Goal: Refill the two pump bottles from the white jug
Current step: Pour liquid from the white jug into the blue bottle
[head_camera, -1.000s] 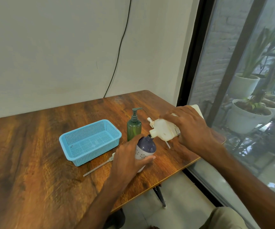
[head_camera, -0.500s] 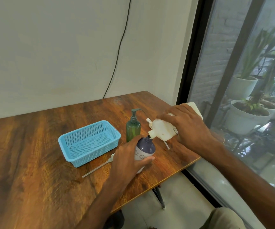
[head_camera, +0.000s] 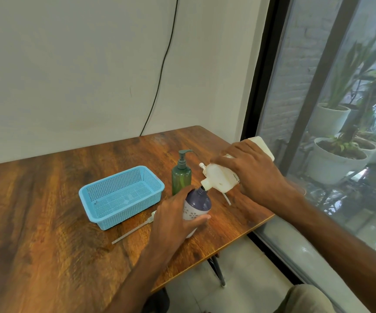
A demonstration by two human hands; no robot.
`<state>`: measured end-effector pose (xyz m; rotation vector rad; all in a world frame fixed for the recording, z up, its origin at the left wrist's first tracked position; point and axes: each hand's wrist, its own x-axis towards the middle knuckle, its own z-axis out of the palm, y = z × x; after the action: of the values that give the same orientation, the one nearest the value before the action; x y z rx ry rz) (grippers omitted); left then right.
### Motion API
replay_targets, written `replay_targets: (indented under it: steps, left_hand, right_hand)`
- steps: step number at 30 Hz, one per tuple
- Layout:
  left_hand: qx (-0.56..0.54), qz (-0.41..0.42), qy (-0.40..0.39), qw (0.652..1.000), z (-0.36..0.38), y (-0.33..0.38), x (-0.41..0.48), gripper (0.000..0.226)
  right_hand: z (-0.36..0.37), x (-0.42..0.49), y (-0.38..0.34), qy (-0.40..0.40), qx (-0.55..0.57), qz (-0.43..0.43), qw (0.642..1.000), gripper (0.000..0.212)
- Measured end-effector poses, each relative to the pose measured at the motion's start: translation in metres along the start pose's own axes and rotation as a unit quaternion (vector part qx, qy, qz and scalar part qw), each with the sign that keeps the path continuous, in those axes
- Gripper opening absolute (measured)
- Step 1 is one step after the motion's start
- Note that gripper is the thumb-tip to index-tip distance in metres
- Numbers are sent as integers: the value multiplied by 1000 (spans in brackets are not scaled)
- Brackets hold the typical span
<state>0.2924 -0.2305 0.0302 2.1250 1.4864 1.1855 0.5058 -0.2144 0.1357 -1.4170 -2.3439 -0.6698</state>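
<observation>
Pour into first bottle underway | left hand (head_camera: 173,219) fingers wrapped around purple bottle (head_camera: 197,203) | right hand (head_camera: 253,171) fingers clamp tilted white jug (head_camera: 222,179), spout at its mouth | green bottle (head_camera: 181,177) beyond left fingers, pump on, unfilled

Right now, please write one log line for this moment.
step: pouring | left hand: holds purple pump bottle | right hand: tilts white plastic jug, spout at bottle mouth | green pump bottle: capped

Both forearms are bare to the frame edge, with no sleeves, watch, rings or gloves showing on the left hand (head_camera: 175,216) or the right hand (head_camera: 253,171). A knee in khaki trousers (head_camera: 304,300) shows at bottom right.
</observation>
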Motion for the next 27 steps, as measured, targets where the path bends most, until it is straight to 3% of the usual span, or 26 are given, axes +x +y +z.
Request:
replay_targets:
  steps: [8,15,20,27]
  left_hand:
    - [-7,-4,5,1000,1,-5,0,84]
    - [-13,-5,6,1000,2,-7,1,82]
    - [-11,-11,5,1000,3,-11,2,84]
    - [-5,-10,8,1000,4,-12,1,86]
  right_hand:
    - [-2,8,-5,20,-34,-35,999,66]
    - [-9,19,-12,-8,-75,-62,995,58]
    - [-15,24,-20,-40,-126,-72,989,73]
    - [-22,31,-32,-63,-207,-104,971,70]
